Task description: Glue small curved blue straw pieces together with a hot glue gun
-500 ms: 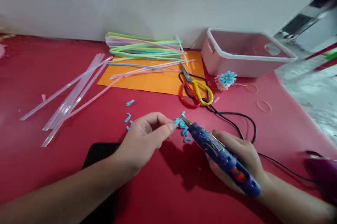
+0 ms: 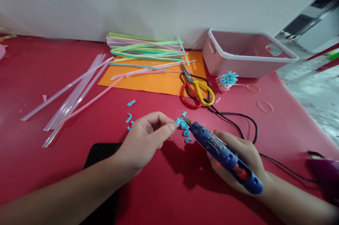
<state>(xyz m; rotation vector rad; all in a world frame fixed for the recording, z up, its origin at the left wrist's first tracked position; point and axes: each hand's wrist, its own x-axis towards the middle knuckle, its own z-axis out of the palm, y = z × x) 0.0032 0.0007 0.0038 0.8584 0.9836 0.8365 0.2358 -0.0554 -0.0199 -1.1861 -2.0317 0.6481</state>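
Between the thumb and forefinger of my left hand (image 2: 148, 140) is a small blue piece of pipe cleaner (image 2: 179, 122), partly lost against the similar pieces behind it. My right hand (image 2: 238, 161) is wrapped round a blue hot glue gun (image 2: 219, 151), whose metal nozzle points up and left at that piece. I cannot tell whether the nozzle touches it. Short, bent blue pipe cleaner pieces (image 2: 186, 132) lie on the red table beneath the nozzle. More blue bits (image 2: 128, 117) are scattered to the left of my left hand.
Scissors (image 2: 197, 92) lie partly on an orange sheet (image 2: 143, 85) with pastel pipe cleaners (image 2: 148, 48). Clear glue sticks (image 2: 76, 94) are at left, a pink bin (image 2: 238, 66) and a fuzzy flower (image 2: 229, 78) at right. A black cord (image 2: 238, 114) trails rightward. A black phone-like slab (image 2: 102, 151) is under my left forearm.
Almost nothing differs. Both hands, the glue gun and the blue piece keep nearly the same positions, with only a very slight shift at the glue gun's rear end.
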